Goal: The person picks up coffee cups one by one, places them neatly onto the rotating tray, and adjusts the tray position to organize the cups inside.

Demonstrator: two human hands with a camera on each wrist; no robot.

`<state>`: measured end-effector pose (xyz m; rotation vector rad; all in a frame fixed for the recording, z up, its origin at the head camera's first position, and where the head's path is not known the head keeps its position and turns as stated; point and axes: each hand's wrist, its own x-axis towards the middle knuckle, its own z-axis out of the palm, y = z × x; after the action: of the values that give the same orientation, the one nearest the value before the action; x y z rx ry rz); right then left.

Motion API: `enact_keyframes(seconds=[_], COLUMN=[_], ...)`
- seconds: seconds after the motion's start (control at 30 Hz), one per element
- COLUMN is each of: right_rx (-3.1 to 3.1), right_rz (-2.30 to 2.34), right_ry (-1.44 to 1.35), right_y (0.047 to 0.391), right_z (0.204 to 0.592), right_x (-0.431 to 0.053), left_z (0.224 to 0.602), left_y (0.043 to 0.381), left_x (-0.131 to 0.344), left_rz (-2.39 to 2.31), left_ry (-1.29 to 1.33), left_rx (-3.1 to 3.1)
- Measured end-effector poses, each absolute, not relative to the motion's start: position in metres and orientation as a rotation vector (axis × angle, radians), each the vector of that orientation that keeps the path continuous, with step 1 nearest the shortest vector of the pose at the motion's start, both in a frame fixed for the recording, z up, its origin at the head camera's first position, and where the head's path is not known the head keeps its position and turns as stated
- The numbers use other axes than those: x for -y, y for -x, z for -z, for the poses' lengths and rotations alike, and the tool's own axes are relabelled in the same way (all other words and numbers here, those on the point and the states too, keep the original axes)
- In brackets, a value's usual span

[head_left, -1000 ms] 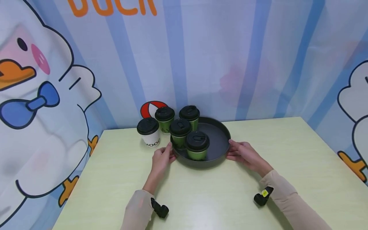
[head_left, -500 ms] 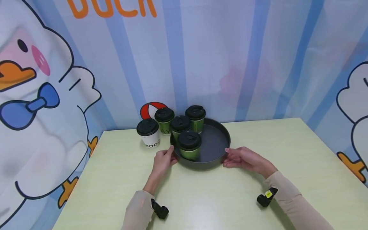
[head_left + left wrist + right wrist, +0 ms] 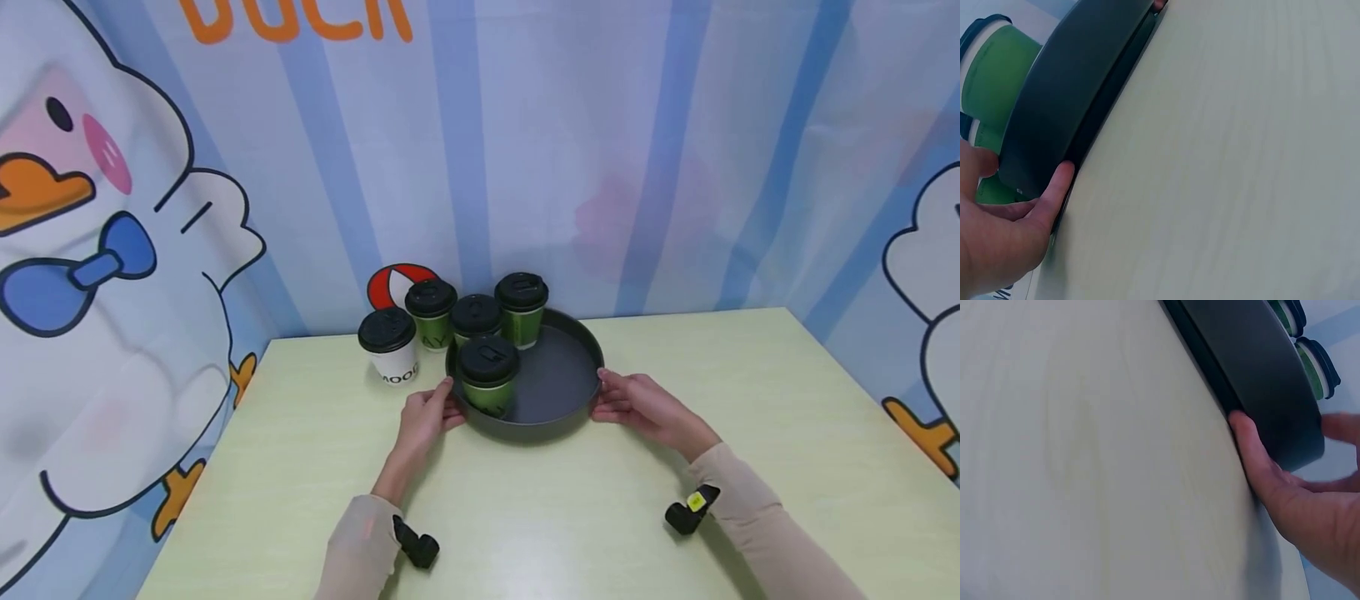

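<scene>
A dark grey round pan (image 3: 558, 375) stands on the table in the head view. Three green paper cups with black lids stand inside its left half: a front cup (image 3: 489, 379), a middle cup (image 3: 477, 315) and a back cup (image 3: 522, 312). My left hand (image 3: 420, 427) holds the pan's left side, thumb at the rim and fingers low on the wall. On the opposite side, my right hand (image 3: 654, 412) grips the wall the same way. The wrist views show the pan's outer wall (image 3: 1066, 94) and fingertips at its lower edge.
Left of the pan, a white cup (image 3: 393, 358) with a black lid and another green cup (image 3: 431, 317) stand on the pale table (image 3: 525, 517). Behind the table's back edge hangs a striped blue backdrop (image 3: 525, 150) with duck drawings.
The pan has turned clockwise with its cups: the front cup went left, the middle one back, the rear one right. My right hand shifted along the rim and came back; my left barely moved.
</scene>
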<state>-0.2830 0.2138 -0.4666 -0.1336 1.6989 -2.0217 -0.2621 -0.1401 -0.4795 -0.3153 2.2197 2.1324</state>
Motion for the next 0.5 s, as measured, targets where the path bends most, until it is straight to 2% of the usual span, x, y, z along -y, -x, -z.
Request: enact_keyframes(seconds=[0.17,0.5], right_rx=[-1.685,-1.763], right_rz=[1.86,1.998], right_ry=[0.168,0.109], right_y=[0.2828,0.2887], right_z=[0.4649,0.463], right_x=[-0.22,-0.2141], left_z=[0.4798,0.4791], left_y=[0.262,0.2618], left_x=[0.1412,0.142], left_rz=[-2.125,-2.105], left_ry=[0.304,0.3], left_rx=[-2.21,-2.21])
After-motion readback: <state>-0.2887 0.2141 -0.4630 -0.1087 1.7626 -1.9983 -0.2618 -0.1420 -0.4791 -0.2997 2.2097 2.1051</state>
